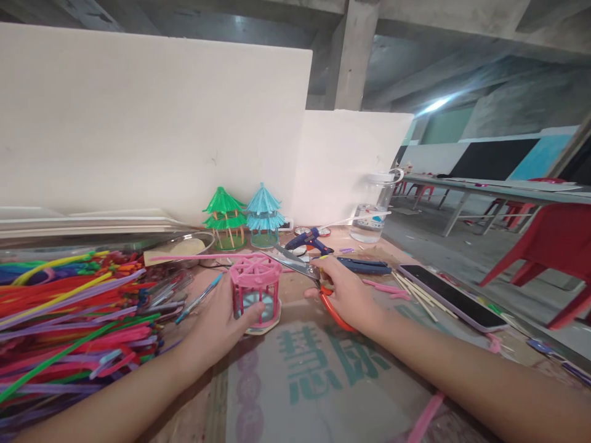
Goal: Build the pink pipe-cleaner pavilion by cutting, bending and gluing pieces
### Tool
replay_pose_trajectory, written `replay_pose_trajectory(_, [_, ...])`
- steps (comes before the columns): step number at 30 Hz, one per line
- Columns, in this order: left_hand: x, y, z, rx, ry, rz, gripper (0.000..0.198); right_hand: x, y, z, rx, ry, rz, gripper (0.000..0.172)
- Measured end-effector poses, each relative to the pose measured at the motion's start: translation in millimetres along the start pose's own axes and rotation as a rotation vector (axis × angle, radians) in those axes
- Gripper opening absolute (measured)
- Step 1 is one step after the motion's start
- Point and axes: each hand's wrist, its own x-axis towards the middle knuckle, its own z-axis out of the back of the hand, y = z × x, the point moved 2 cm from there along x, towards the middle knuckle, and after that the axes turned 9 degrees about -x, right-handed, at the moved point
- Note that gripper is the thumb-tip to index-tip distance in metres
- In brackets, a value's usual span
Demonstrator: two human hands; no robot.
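Observation:
My left hand (220, 323) is wrapped round the base of a small pink pipe-cleaner pavilion frame (256, 289) standing on the cardboard-covered table (323, 381). A long pink pipe cleaner (184, 257) runs left from its top. My right hand (346, 295) grips orange-handled scissors (305, 271), whose blades are parted and point at the frame's top rim.
A big heap of coloured pipe cleaners (69, 320) fills the left. A green pavilion (225, 218) and a blue pavilion (263, 215) stand at the back, near a blue glue gun (309, 241), a clear bottle (373, 212) and a phone (450, 296). Red chairs (549, 258) stand right.

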Motion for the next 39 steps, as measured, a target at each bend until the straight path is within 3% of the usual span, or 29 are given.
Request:
replay_pose_trajectory(7, [1.2,12.9,-4.5,-0.112,0.027,0.041,0.053,-0.6,1.9,4.4,0.006,0.013,0.085,0.031])
replay_pose_trajectory(13, [-0.3,3.6,-3.9,-0.158,0.113,0.021,0.058,-2.7,8.5,9.4,-0.024,0.006,0.205,0.035])
replay_pose_trajectory(18, [-2.3,-0.6,-2.6,-0.023,0.085,-0.02,0.047,-1.8,3.1,6.1,0.014,-0.003,0.123,0.033])
replay_pose_trajectory(22, [-1.1,2.5,-3.7,-0.045,0.068,-0.016,0.048,-1.2,0.0,4.5,0.035,-0.005,0.08,0.034])
replay_pose_trajectory(29, [4.1,3.8,-3.3,-0.196,-0.033,-0.051,0.052,-2.3,8.7,7.1,-0.066,-0.034,0.195,0.033])
replay_pose_trajectory(39, [-0.5,-3.0,1.6,-0.098,0.025,-0.091,0.046,-2.7,10.6,7.5,-0.163,-0.069,0.256,0.038])
